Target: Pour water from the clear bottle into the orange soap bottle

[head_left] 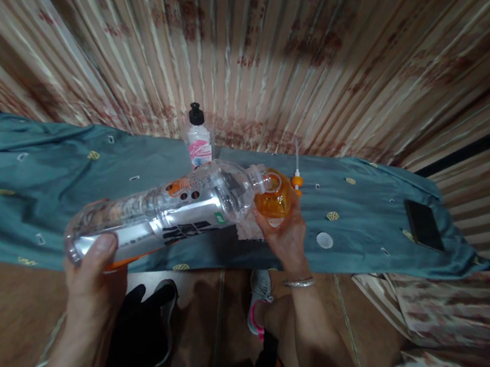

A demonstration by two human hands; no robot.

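Large clear bottle [190, 209], one, at 8 o'clock from view centre, tilted, neck toward 2. Left hand [96, 269] grips base, thumb on top, other fingers hidden. Right hand [283, 238] curled round one amber bottle [277, 204]; far fingers hidden. Mouths meet; contact unclear. From amber bottle: one orange pump [297, 181] at 1, one white disc [325, 240] at 4, one black-capped bottle [200, 145] at 10, base hidden. Crumpled pale item [247, 230] underneath, hard to identify.
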